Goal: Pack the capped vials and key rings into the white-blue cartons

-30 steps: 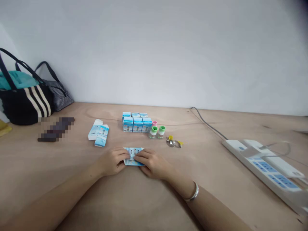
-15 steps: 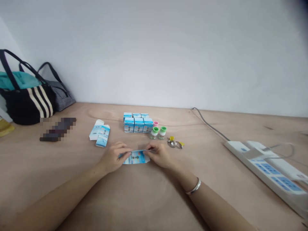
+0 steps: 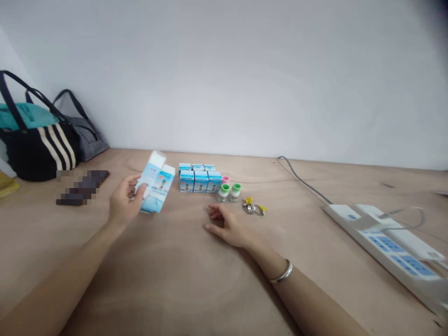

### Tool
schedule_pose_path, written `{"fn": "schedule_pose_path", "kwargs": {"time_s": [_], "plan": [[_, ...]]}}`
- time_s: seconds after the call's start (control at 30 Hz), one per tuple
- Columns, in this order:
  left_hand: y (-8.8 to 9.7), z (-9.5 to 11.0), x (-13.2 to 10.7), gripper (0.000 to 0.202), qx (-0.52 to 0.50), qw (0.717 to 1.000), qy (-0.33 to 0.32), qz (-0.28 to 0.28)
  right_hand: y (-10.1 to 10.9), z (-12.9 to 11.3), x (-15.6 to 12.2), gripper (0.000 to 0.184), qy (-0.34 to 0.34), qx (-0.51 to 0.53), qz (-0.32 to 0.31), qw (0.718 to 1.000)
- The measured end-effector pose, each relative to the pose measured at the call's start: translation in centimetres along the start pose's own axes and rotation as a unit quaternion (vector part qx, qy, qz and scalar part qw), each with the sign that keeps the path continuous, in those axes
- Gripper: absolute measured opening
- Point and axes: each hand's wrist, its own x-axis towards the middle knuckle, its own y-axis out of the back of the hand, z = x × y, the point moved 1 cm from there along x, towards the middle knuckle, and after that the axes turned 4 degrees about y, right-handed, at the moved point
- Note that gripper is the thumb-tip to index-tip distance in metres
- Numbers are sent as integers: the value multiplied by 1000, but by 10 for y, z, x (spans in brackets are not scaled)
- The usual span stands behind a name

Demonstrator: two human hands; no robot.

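My left hand (image 3: pixel 125 198) is closed on flattened blue-and-white cartons (image 3: pixel 161 184), its thumb across their near side. They overlap and look tilted up above the table; how many there are I cannot tell. My right hand (image 3: pixel 226 226) rests near the middle of the table with its fingers apart and nothing in them. Beyond it stand two small clear bottles with green tops (image 3: pixel 235 192). A pink-topped one (image 3: pixel 226 179) is partly hidden behind them. Several assembled blue-and-white boxes (image 3: pixel 200 181) stand in two rows to their left.
Metal rings with yellow pieces (image 3: pixel 252 207) lie right of the bottles. A white power strip (image 3: pixel 385 247) with a grey cable (image 3: pixel 304 179) occupies the right side. At the left are a dark pixelated object (image 3: pixel 84 188), a black striped bag (image 3: pixel 38 149) and a grey striped bag (image 3: pixel 89 137).
My left hand has moved left and lifted the flat cartons there. My right hand has let go of the carton both hands held and stays near the same spot, fingers opened.
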Motion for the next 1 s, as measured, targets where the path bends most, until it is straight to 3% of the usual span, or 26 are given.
{"fn": "schedule_pose_path", "kwargs": {"time_s": [0.07, 0.17, 0.3, 0.47, 0.57, 0.67, 0.77, 0.87, 1.0], "plan": [[10, -15, 12, 43, 45, 998, 36, 3, -1, 1, 0, 47, 3, -10, -1, 1000], [16, -33, 20, 38, 226, 968, 70, -78, -2, 1, -1, 47, 7, -22, -1, 1000], [14, -44, 18, 35, 314, 934, 89, -145, -3, 0, -2, 44, 26, -26, 7, 999], [14, -39, 17, 39, 352, 923, 77, -136, 3, -7, 4, 31, 39, -116, 62, 991], [16, -34, 17, 42, 365, 920, 81, -119, 14, -12, 14, 20, 49, -234, 154, 959], [17, -29, 16, 46, 377, 918, 76, -95, 23, -10, 26, 25, 50, -309, 230, 921], [18, -20, 14, 46, 387, 921, 22, -41, 25, -4, 35, 26, 24, -346, 235, 908], [16, -6, 8, 38, 354, 931, -85, 28, 24, -3, 38, 17, 9, -347, 226, 910], [-1, 17, -16, 23, 230, 943, -239, 30, 21, -17, 37, 3, 94, -252, 198, 943]]}}
